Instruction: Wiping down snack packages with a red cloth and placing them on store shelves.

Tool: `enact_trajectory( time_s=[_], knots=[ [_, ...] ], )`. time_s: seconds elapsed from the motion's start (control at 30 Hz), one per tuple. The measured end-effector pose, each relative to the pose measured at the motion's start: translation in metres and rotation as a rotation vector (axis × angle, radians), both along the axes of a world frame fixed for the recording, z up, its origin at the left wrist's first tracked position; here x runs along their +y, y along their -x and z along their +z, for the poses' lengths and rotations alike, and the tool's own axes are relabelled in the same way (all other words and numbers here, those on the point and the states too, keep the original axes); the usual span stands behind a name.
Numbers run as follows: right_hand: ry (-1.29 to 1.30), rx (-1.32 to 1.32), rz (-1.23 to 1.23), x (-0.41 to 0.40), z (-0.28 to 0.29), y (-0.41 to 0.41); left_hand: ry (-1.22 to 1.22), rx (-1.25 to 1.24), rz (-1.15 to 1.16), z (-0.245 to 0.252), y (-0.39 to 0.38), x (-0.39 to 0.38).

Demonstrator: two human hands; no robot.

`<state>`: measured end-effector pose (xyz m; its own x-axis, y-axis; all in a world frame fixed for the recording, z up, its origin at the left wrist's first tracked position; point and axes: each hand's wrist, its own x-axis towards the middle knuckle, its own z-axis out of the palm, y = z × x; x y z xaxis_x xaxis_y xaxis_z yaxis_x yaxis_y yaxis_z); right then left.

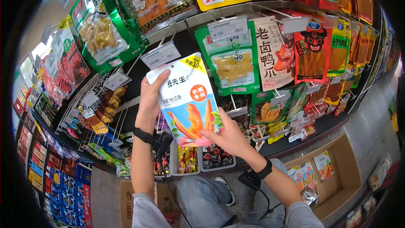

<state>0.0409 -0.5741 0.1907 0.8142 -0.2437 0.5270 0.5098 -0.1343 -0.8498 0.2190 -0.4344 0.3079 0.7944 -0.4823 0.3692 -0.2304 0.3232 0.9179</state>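
My left hand point(152, 96) grips the upper left edge of a white and blue pouch of dried sweet potato strips point(186, 101), thumb on its front. My right hand point(227, 133) holds the same pouch at its lower right corner. The pouch is tilted, its printed face towards me, in front of the hanging snack racks. A price tag holder point(160, 55) on a metal peg is just above its top left corner. Similar pouches point(302, 175) lie in an open cardboard box point(340, 193) on the floor at the lower right.
Green snack bags point(235, 66) and a black-and-red pouch point(313, 53) hang to the right. A large green bag point(104, 34) hangs at upper left. Below are plastic bins of wrapped snacks point(187, 160). Another cardboard box point(126, 202) stands by my legs. Blue packs point(68, 193) are stacked at lower left.
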Motion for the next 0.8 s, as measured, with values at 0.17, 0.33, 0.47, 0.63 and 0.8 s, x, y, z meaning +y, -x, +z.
enact_trajectory(
  time_s=[0.17,0.33,0.47,0.63,0.8],
  knots=[
    [-0.020,-0.036,-0.008,-0.005,0.000,-0.019,-0.004,-0.154,0.046,0.014,-0.008,-0.010],
    [-0.040,-0.033,-0.003,-0.005,-0.003,-0.024,0.055,-0.193,0.095,0.014,-0.001,-0.008],
    [-0.003,0.011,0.008,-0.005,0.000,-0.022,0.082,-0.198,0.092,0.012,0.005,-0.008],
    [-0.004,0.001,0.010,0.000,0.004,-0.027,0.115,-0.233,0.048,0.015,-0.006,-0.008],
    [-0.017,0.015,0.013,0.005,0.005,-0.035,0.135,-0.245,0.064,0.014,-0.021,-0.007]
  ],
)
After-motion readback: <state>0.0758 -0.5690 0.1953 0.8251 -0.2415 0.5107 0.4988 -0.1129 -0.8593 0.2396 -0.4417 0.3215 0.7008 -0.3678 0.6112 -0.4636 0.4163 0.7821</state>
